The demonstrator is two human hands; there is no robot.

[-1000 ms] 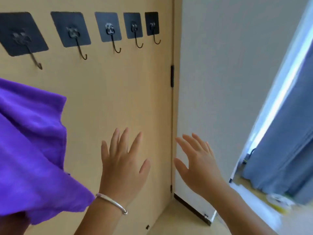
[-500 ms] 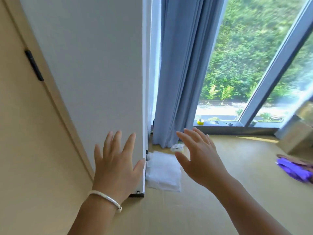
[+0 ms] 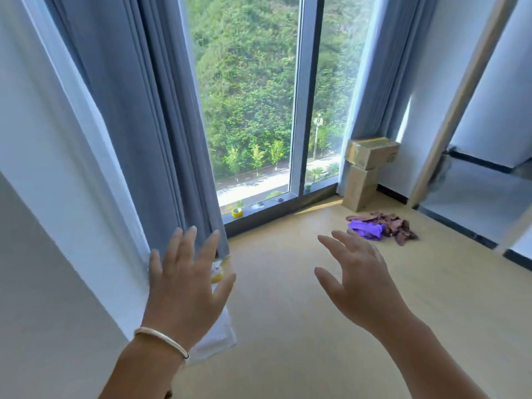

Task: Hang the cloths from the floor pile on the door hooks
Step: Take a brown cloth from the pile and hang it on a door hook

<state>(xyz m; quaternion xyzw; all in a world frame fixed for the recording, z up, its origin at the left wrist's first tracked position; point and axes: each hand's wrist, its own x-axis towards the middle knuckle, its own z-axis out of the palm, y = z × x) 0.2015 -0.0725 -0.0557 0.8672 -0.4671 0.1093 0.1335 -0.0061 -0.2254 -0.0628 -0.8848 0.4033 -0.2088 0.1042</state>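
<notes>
Head view, left hand (image 3: 184, 286) and right hand (image 3: 357, 280) spread, empty, cloth pile (image 3: 380, 227) on floor (image 3: 316, 326) beyond.

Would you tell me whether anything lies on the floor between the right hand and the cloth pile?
Nothing visible does. Only bare floor lies between the open right hand and the cloth pile, which sits beyond it, near the stacked boxes.
</notes>
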